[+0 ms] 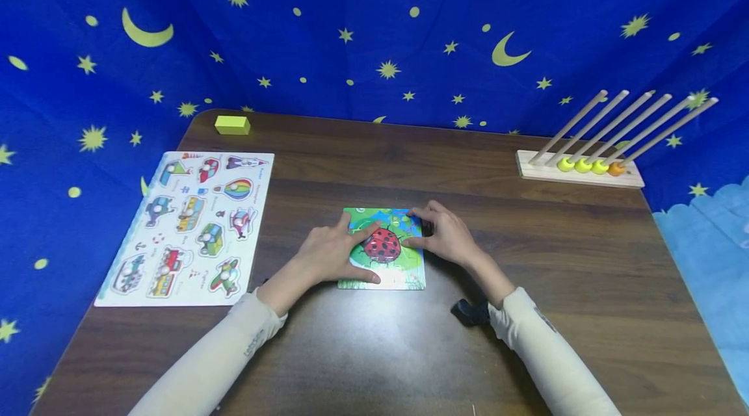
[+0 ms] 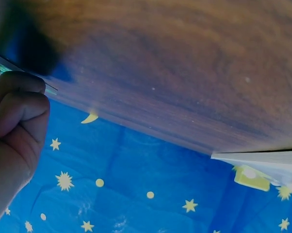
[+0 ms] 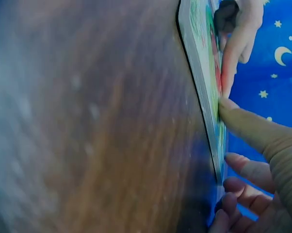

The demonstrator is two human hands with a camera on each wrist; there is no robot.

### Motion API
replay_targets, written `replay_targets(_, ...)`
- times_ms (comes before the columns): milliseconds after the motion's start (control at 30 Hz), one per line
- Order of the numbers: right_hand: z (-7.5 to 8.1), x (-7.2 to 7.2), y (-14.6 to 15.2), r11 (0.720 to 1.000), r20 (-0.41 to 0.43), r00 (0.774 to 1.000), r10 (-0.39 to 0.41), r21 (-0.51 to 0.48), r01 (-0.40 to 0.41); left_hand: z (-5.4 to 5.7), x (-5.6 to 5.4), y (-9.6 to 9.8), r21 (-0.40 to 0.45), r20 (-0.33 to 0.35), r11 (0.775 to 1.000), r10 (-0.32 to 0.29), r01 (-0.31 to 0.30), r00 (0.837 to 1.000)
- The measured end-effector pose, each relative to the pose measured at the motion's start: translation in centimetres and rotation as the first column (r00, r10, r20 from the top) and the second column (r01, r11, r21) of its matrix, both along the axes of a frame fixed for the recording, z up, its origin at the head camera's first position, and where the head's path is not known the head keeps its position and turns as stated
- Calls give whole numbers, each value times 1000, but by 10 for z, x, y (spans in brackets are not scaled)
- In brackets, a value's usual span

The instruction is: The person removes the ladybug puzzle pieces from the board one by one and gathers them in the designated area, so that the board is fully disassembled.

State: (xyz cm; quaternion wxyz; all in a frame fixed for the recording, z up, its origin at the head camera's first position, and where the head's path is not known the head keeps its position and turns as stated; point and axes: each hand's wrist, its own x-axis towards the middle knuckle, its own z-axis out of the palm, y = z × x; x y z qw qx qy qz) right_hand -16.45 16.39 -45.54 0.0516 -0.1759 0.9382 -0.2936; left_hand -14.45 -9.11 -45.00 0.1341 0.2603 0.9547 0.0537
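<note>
A square ladybug jigsaw puzzle (image 1: 400,275) lies flat on the brown table, its red spotted ladybug on a green leaf in the middle. Across its left side rests my left hand (image 1: 329,253), thumb and index finger stretched over the picture. My right hand (image 1: 449,235) touches the right side, thumb by the ladybug and a fingertip at the upper right corner. In the right wrist view, the thumb of the right hand (image 3: 274,145) presses the face of the puzzle (image 3: 200,58), with the other fingers bent near its edge. The left wrist view shows bent fingers of the left hand (image 2: 22,114).
On the left lies a white vehicle peg puzzle board (image 1: 201,257), with a yellow block (image 1: 232,125) behind it. A wooden peg stand (image 1: 541,169) with yellow and orange beads stands at the back right. A black object (image 1: 468,313) is beside the right wrist. Blue star-patterned cloth (image 1: 351,45) hangs behind.
</note>
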Motion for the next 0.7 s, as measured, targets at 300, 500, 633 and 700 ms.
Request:
replay_targets(300, -1, -11, 5, 995, 2, 996, 92, -25, -92, 0, 0, 0, 15, 1, 1000, 2, -2, 1000)
replay_targets(500, -3, -12, 6, 994, -23, 995, 99, -36, -99, 1, 1, 0, 16, 15, 1000, 11, -11, 1000)
replay_targets(633, -3, -11, 6, 994, -35, 995, 95, -46, -97, 0, 1, -1, 10, 13, 1000, 9, -9, 1000)
replay_targets(700, -4, -12, 6, 994, -39, 995, 96, -49, -98, 0, 1, -1, 12, 12, 1000, 7, -7, 1000)
